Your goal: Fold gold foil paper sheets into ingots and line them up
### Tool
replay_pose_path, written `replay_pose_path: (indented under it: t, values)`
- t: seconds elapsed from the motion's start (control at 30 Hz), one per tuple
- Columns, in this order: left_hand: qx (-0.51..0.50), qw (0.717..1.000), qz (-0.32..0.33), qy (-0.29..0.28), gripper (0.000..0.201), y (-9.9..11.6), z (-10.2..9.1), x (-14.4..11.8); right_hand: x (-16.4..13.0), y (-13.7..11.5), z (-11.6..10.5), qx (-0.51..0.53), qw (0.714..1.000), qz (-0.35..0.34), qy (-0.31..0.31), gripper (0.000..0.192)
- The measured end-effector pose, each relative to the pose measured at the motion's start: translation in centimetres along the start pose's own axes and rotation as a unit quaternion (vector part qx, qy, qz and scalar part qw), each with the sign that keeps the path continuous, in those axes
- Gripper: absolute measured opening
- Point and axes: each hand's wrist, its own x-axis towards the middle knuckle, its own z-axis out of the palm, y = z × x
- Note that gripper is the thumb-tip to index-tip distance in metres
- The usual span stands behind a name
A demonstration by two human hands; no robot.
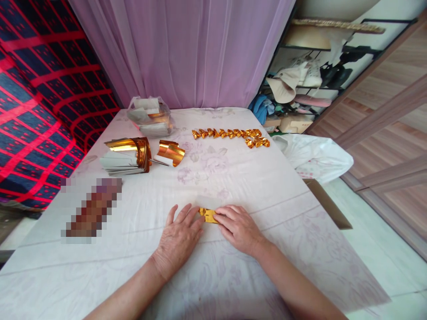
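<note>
1. The left hand (178,238) lies palm down on the table (233,275), fingers spread flat and closing on nothing; its fingertips touch the left end of a small gold foil paper (208,215).
2. The right hand (238,226) rests just beside it, fingers bent over the right end of the gold foil paper and pressing it to the cloth; its grip is on that paper, pinning rather than lifting it.
3. The gold foil paper sits between the two hands, near the table's front middle, with a pale paper edge showing just behind it.
4. To the left, a blurred patch (90,210) hides something lying on the table.
5. Farther back on the left lies a stack of gold foil sheets (128,155), with a curled gold sheet (170,153) just beside it.
6. Behind those stands a clear plastic bag (151,116) of papers.
7. At the far right runs a row of folded gold pieces (230,134), bending at its right end.
8. A white plastic bag (313,155) lies off the table's right edge.
9. A purple curtain (183,49) hangs behind.
</note>
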Motion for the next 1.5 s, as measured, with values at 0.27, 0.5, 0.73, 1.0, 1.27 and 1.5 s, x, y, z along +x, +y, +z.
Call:
replay_pose_path:
  t: [0.27, 0.5, 0.73, 1.0, 1.27, 1.5]
  values:
    - [0.007, 1.0, 0.007, -0.007, 0.028, 1.0, 0.6, 0.0, 0.1, 0.1, 0.1, -0.055, 0.997, -0.043, 0.022, 0.019]
    - [0.011, 1.0, 0.005, -0.022, 0.035, 0.9, 0.9, -0.7, 0.1, 0.1, 0.4, -0.079, 0.992, -0.065, 0.075, 0.018]
    - [0.026, 0.999, 0.016, -0.042, 0.041, 0.7, 0.9, -0.9, 0.4, 0.1, 0.2, -0.079, 0.992, -0.05, 0.089, 0.019]
    - [0.012, 0.998, 0.015, -0.052, 0.039, 0.6, 0.6, -0.8, -0.1, 0.9, -0.1, -0.091, 0.992, -0.082, 0.037, 0.02]
    - [0.003, 0.997, 0.056, -0.061, 0.043, -0.3, 0.6, -0.7, 1.3, 1.0, 0.3, -0.111, 0.99, -0.074, 0.036, 0.022]
    - [0.008, 0.996, 0.057, -0.067, 0.044, -0.4, 0.7, -0.9, 2.4, 0.7, 1.7, -0.115, 0.993, -0.005, 0.028, 0.023]
